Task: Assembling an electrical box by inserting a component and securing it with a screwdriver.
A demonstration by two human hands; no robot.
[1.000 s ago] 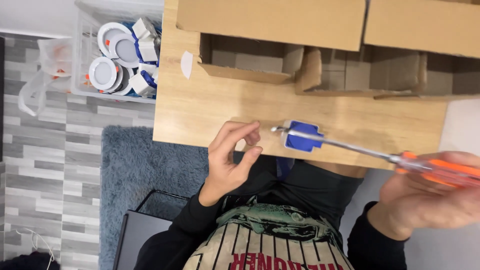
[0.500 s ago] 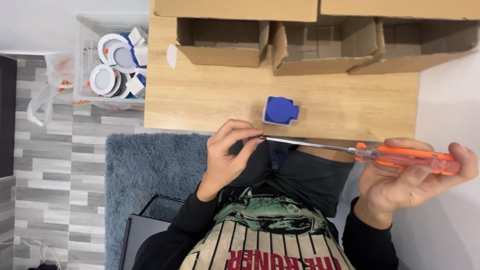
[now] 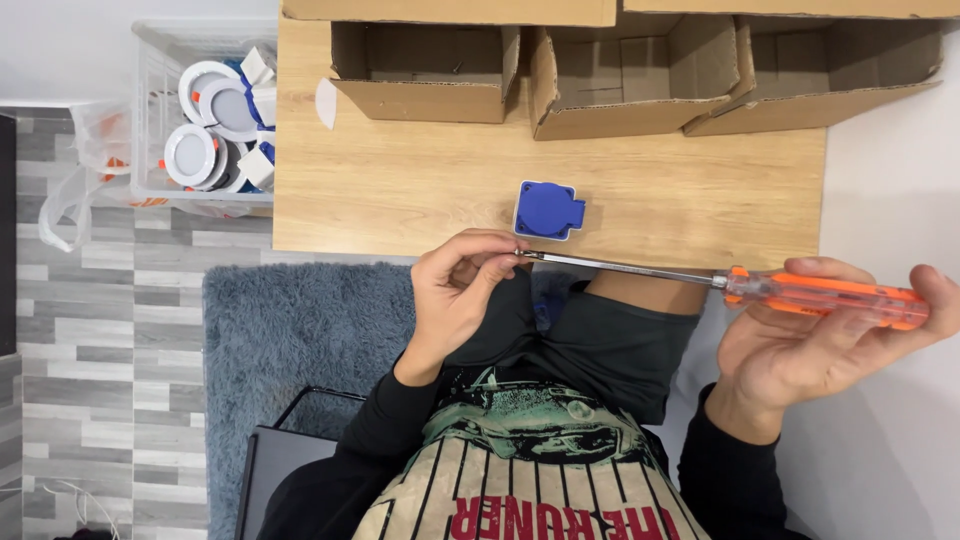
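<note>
While the right hand [image 3: 800,350] is wrapping its fingers loosely around the orange transparent handle of a long screwdriver [image 3: 815,298], the shaft is lying almost level across the person's lap, tip pointing toward the left hand [image 3: 462,285]. Left hand fingers are curling closed around the screwdriver tip, thumb and fingertips pinching right at it, probably steadying the tip or seating something small on it; whether a screw is in there, cannot tell, too small. Holding the tool at both ends is keeping the thin shaft from wobbling.

Just beyond the tip, a blue socket cover [image 3: 549,208] is sitting flat on the wooden table [image 3: 400,190], near the table's front edge, untouched, apart from both hands. Placed there it is staying within short reach of the left hand.

Three open cardboard boxes [image 3: 425,70] are lining the far side of the table, openings facing the person, leaving a bare strip of wood between them and the socket cover. That strip is the working room; the front edge is close to the cover, so little margin on that side.

Left of the table, a clear plastic bin [image 3: 160,110] holding round white light fittings [image 3: 190,155] is standing on the grey floor. A grey-blue rug [image 3: 300,340] is lying below the table edge, beside the person's legs.
</note>
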